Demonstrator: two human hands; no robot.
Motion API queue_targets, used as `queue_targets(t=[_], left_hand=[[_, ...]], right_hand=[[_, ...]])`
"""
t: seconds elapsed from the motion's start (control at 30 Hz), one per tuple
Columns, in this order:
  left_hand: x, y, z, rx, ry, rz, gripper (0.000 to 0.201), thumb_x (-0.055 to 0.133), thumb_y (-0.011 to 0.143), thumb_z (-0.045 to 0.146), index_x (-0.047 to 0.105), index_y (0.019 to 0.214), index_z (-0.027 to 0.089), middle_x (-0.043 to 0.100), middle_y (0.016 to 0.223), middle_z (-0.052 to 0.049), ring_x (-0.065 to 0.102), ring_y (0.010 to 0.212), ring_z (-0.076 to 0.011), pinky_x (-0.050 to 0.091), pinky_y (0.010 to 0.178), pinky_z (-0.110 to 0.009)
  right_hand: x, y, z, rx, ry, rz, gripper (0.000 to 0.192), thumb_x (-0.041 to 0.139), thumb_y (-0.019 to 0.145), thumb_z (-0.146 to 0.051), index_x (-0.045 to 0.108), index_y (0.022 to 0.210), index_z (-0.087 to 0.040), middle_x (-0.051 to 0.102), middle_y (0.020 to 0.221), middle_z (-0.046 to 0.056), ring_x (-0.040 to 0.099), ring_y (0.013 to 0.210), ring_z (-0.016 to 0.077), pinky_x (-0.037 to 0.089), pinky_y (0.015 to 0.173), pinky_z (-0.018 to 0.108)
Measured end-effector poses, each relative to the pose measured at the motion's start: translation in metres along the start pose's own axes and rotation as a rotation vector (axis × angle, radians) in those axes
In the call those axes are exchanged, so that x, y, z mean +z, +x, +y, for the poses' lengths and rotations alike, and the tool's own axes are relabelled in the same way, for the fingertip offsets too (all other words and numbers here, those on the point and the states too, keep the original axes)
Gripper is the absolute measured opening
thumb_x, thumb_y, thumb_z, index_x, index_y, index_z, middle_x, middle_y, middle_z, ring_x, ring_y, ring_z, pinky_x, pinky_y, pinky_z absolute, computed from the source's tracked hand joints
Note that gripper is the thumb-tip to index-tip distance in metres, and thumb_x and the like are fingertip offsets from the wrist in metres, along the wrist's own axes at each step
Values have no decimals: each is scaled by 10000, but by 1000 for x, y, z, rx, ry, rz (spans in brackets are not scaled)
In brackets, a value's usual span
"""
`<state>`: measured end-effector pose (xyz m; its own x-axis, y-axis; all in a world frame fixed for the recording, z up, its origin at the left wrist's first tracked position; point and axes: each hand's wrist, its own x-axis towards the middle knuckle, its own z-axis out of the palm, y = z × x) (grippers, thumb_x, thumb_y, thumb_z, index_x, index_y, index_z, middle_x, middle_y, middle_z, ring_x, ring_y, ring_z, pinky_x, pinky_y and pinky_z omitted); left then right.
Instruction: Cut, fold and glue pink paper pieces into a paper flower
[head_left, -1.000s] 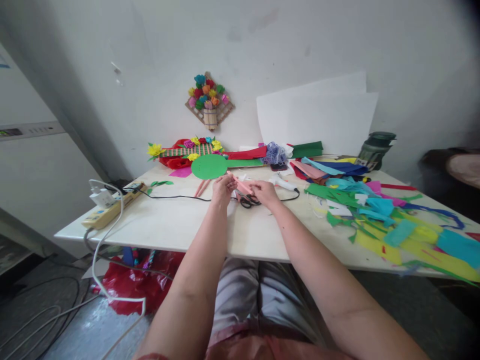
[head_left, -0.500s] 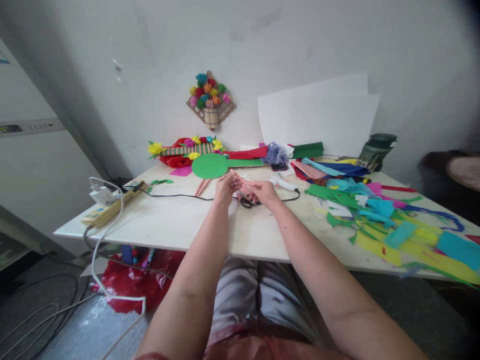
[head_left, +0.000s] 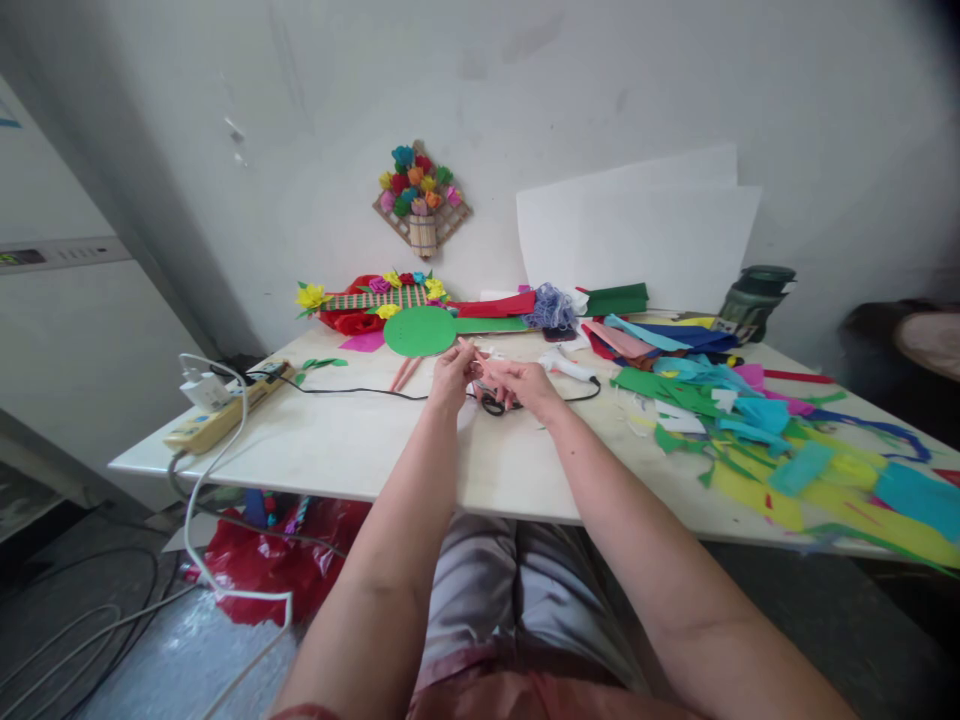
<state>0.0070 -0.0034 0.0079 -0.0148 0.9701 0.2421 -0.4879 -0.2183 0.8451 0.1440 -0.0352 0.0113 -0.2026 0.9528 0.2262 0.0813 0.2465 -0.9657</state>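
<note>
Both my hands meet over the middle of the white table (head_left: 352, 450). My left hand (head_left: 452, 373) and my right hand (head_left: 529, 384) both pinch a small pink paper strip (head_left: 491, 370) between them. Black-handled scissors (head_left: 493, 404) lie on the table just under my right hand. A white glue gun (head_left: 568, 367) with a black cord lies just behind my right hand. A green paper disc with a stem (head_left: 420, 331) lies beyond my left hand, and two thin pink sticks (head_left: 403, 374) lie left of it.
Coloured paper scraps (head_left: 757, 425) cover the table's right half. A power strip (head_left: 219, 412) with a plug and cables sits at the left edge. Paper flower crafts (head_left: 375, 300) and white boards (head_left: 637, 230) stand at the wall. A dark green jar (head_left: 754, 293) stands far right.
The pink strip, first a long slanted piece between my hands, now looks shorter and bunched at my fingertips. My hands have drawn slightly closer together.
</note>
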Motion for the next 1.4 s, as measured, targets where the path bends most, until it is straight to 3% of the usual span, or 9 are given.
queue_targets(t=[0.3, 0.5, 0.67, 0.93, 1.17, 1.4], left_hand=[[1, 0, 1, 4, -5, 30, 337, 759, 632, 405, 578, 659, 122, 643, 617, -25, 484, 427, -37, 389, 458, -178], [0, 1, 0, -21, 5, 87, 347, 761, 630, 413, 575, 645, 121, 643, 602, -34, 479, 416, -40, 388, 451, -179], [-1, 1, -1, -35, 5, 88, 324, 756, 642, 400, 593, 653, 121, 633, 580, -27, 480, 408, -44, 385, 442, -177], [-2, 2, -1, -76, -15, 61, 379, 683, 713, 462, 629, 871, 122, 702, 723, -86, 548, 462, -74, 448, 496, -200], [0, 0, 1, -62, -13, 86, 389, 639, 745, 502, 619, 825, 123, 692, 699, -79, 544, 459, -71, 441, 490, -191], [-2, 3, -2, -50, -26, 103, 369, 647, 742, 491, 608, 801, 129, 685, 688, -58, 531, 451, -60, 430, 488, -186]], right_hand=[[-2, -4, -2, 23, 47, -93, 453, 614, 748, -497, 690, 990, -123, 582, 470, -20, 481, 354, 72, 361, 346, 164], [0, 2, 5, 100, -2, -12, 318, 690, 700, -425, 672, 659, -110, 547, 402, -19, 434, 301, 74, 346, 326, 191], [2, 5, 9, 87, -9, 11, 331, 692, 684, -436, 632, 573, -130, 533, 380, -22, 426, 286, 77, 343, 313, 195], [1, 4, 11, -39, -274, 123, 248, 657, 722, -412, 714, 708, -171, 540, 417, -44, 461, 335, 86, 349, 362, 199], [0, 2, 9, -127, -600, 239, 323, 599, 759, -501, 750, 829, -225, 639, 551, -6, 597, 549, 133, 393, 476, 204], [1, -1, 5, -155, -681, 248, 329, 602, 756, -518, 749, 900, -262, 696, 682, 10, 638, 683, 161, 418, 536, 209]])
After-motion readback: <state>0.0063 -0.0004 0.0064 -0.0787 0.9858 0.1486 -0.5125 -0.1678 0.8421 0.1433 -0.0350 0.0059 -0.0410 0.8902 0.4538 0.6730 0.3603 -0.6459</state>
